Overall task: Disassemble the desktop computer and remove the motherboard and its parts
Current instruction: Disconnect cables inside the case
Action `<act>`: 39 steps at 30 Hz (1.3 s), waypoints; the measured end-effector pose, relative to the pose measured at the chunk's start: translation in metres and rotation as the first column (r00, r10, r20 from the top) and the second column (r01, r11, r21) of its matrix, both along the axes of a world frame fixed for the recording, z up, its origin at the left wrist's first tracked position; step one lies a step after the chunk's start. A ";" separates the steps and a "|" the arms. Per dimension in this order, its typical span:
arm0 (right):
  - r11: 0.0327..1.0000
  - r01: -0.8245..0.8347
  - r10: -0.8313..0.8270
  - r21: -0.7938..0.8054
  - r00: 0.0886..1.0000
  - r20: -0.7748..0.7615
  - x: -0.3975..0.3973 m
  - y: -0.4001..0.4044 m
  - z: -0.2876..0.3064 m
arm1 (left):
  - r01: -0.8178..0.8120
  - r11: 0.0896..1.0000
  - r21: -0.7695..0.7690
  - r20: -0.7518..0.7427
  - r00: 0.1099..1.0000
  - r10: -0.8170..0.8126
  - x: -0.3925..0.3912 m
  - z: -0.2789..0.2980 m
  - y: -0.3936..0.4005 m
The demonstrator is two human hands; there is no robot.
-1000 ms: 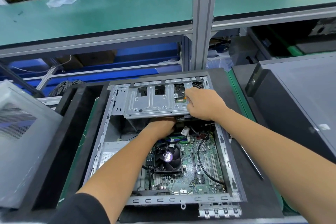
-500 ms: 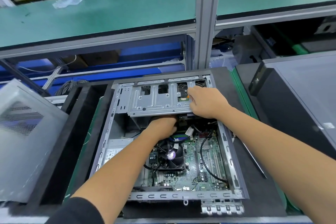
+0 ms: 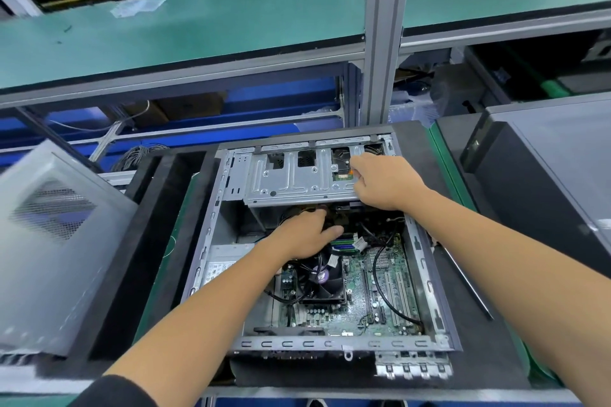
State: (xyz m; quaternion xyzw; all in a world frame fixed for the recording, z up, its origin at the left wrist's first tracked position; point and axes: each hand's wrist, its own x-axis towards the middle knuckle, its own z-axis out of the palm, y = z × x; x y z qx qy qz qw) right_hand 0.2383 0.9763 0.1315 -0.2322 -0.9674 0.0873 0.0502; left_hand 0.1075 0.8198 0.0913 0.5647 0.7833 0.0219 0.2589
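Mid-frame, open case (image 3: 426, 277): right hand (image 3: 385, 182) grips drive cage (image 3: 291, 180); left hand (image 3: 305, 236) beneath it, fingers hidden, grasp unclear.

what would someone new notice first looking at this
First, the open computer case at the centre of the bench, its green motherboard and black fan laid bare. Next, the two bare arms reaching in: the right hand rests on the metal drive cage at the far end, while the left hand reaches under it. A grey side panel lies at the left.
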 end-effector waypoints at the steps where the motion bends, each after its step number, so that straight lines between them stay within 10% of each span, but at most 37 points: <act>1: 1.000 0.001 -0.001 0.004 1.000 0.000 0.000 0.000 0.001 | 0.016 1.000 -0.011 0.027 1.000 -0.016 0.000 0.003 -0.001; 14: 1.000 -0.014 0.014 -0.008 0.996 -0.088 0.002 -0.027 0.021 | 0.267 0.955 -0.132 0.223 0.946 -0.234 -0.019 0.046 -0.022; 19: 0.959 -0.137 0.162 -0.248 0.984 0.080 -0.019 -0.057 0.036 | 0.241 0.970 -0.032 0.253 0.941 -0.226 -0.021 0.060 -0.019; 34: 0.381 -0.118 0.045 -0.917 0.993 -0.109 -0.020 -0.069 0.083 | -0.101 0.893 0.438 0.503 0.851 -0.150 -0.033 0.110 -0.014; 39: 0.398 -0.200 -0.068 -0.895 0.967 -0.246 -0.025 -0.061 0.101 | -0.318 0.717 0.621 0.523 0.849 -0.076 -0.033 0.125 -0.003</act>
